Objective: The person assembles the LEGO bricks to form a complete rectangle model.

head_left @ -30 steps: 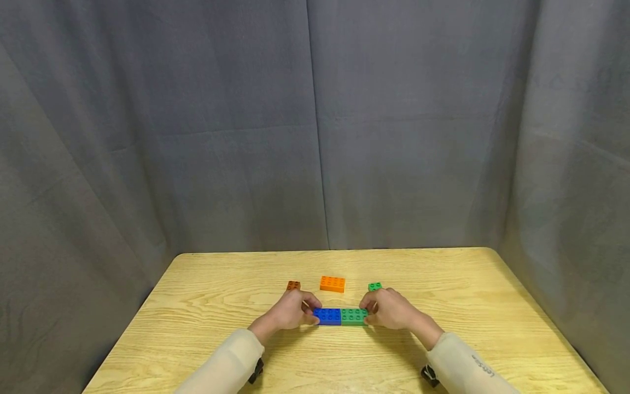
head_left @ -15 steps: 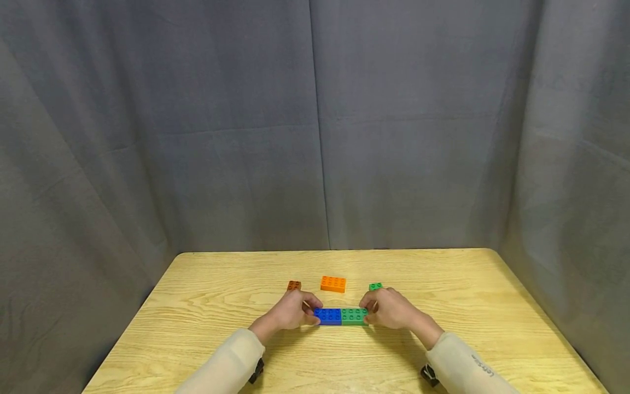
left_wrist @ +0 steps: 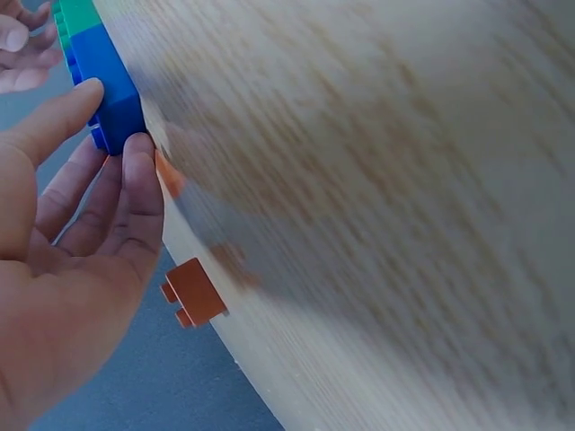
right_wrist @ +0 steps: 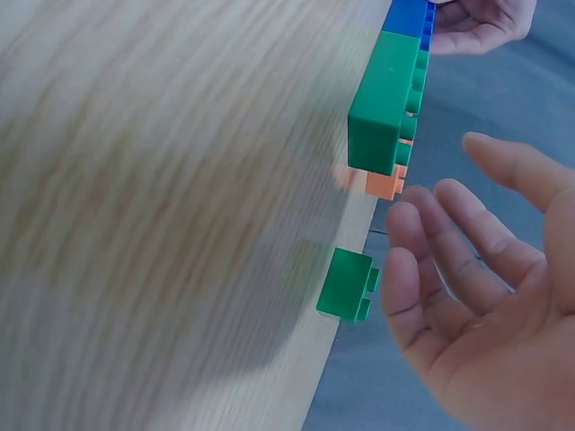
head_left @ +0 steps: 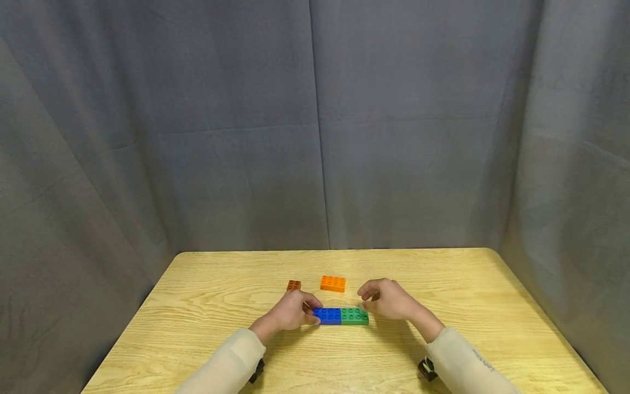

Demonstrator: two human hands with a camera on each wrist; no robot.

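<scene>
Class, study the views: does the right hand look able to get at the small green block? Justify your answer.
Probably yes: the right hand holds nothing and is apart from the long green block, and the right wrist view shows nothing between it and the small green block.

The head camera looks forward and down from above, farthest off, taking in most of the table [head_left: 315, 361] and the grey curtain [head_left: 418, 137]. Each wrist camera sits close behind the left hand [left_wrist: 81, 278] or right hand [right_wrist: 503, 305], low over the wood and rolled sideways, though its exact tilt is hard to judge. Both share the blue brick [left_wrist: 119, 94] and the green brick [right_wrist: 386, 99] against it, from opposite ends.
</scene>
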